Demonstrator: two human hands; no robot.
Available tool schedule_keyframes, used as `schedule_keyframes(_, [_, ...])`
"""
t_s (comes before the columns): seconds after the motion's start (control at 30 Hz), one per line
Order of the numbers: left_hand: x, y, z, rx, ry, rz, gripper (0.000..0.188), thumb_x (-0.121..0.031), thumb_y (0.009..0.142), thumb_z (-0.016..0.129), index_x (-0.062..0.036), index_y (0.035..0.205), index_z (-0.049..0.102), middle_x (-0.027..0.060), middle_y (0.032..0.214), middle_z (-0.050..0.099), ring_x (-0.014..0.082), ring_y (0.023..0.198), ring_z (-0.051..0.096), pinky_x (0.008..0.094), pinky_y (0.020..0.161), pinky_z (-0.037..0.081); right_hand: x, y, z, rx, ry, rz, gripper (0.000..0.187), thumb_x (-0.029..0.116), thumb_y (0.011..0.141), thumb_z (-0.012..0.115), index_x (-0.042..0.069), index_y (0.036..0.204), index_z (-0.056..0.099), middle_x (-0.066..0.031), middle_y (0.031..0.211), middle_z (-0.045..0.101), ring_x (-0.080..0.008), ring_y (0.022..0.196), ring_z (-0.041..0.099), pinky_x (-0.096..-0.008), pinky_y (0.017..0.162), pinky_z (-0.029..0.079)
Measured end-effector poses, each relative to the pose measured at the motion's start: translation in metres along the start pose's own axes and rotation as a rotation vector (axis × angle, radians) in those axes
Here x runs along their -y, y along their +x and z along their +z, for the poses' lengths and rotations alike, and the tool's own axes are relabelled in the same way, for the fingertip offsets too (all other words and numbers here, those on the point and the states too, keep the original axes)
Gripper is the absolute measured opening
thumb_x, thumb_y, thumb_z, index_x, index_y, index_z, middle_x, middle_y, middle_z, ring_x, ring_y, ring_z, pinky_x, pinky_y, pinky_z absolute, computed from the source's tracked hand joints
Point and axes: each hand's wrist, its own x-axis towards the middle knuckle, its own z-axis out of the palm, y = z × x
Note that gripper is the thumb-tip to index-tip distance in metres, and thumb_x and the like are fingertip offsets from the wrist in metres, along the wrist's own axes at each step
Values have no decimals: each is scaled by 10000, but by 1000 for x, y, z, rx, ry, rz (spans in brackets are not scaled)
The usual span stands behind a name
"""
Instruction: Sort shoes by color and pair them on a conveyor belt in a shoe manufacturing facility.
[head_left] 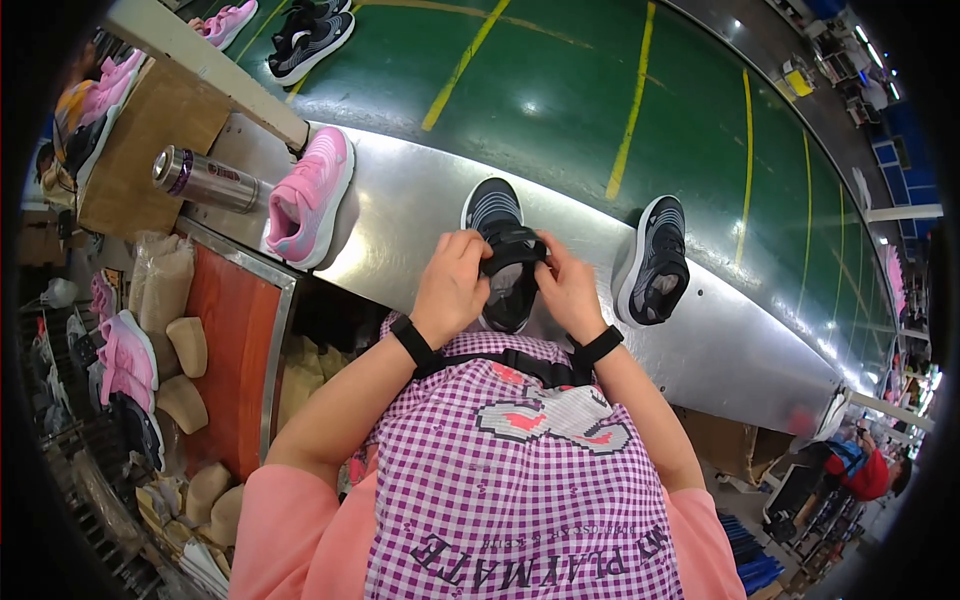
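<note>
Conveyor (560, 90): green, yellow-lined, seen from 11 to 3 o'clock beyond the hands.
Ledge (400, 200): bright metal, laid along the conveyor's near side.
Work shoe (492, 205): black, stood on the ledge at 12 o'clock, its toe pointed away.
Neighbours: a second black shoe (662, 235) is set at 3 o'clock from it, a pink shoe (318, 185) between 9 and 10.
Hands: the work shoe's mouth is grasped by the left hand (453, 283) at 9 o'clock and the right hand (571, 288) at 3.
Flap (516, 239): apparently pinched at both ends; best drawn evenly, with the sole held flat, so that no twist is left.
Hard to make out: the flap's edges are lost against black lining; the exact fingertip contact is partly hidden.
Cut off: black shoes (315, 45) between 10 and 11 o'clock, by the upper edge.
</note>
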Motion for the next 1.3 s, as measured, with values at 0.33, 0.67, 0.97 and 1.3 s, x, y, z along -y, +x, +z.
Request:
schedule_keyframes(0.33, [-5, 29, 8, 137, 10, 242, 342, -105, 665, 714, -68, 1002, 666, 67, 966, 597, 252, 924, 558, 356, 784, 483, -2, -5, -8, -12, -77, 5, 444, 82, 846, 514, 62, 1286, 456, -253, 791, 614, -412, 752, 623, -447, 654, 470])
schedule_keyframes(0.67, [-14, 17, 28, 174, 521, 513, 148, -131, 716, 557, -47, 822, 618, 47, 847, 511, 200, 879, 507, 283, 705, 485, -5, -16, -1, 120, -207, -234, 646, -14, 769, 522, -11, 1365, 274, -303, 967, 590, -451, 862, 589, -487, 727, 479])
schedule_keyframes(0.97, [-28, 1, -32, -47, 147, 259, 261, -158, 767, 690, -44, 996, 635, 93, 822, 623, 235, 716, 604, 332, 641, 485, 3, -27, -13, -198, 57, -121, 249, 105, 830, 628, 15, 1058, 581, -186, 891, 644, -329, 755, 645, -351, 681, 518])
schedule_keyframes(1.3, [9, 23, -22, 141, -486, -561, 406, -369, 936, 503, 11, 891, 640, 56, 670, 590, 157, 606, 557, 265, 570, 434, 28, -7, 31, 396, -604, -316, 365, 352, 809, 633, -2, 721, 631, -206, 719, 632, -367, 683, 628, -441, 659, 504])
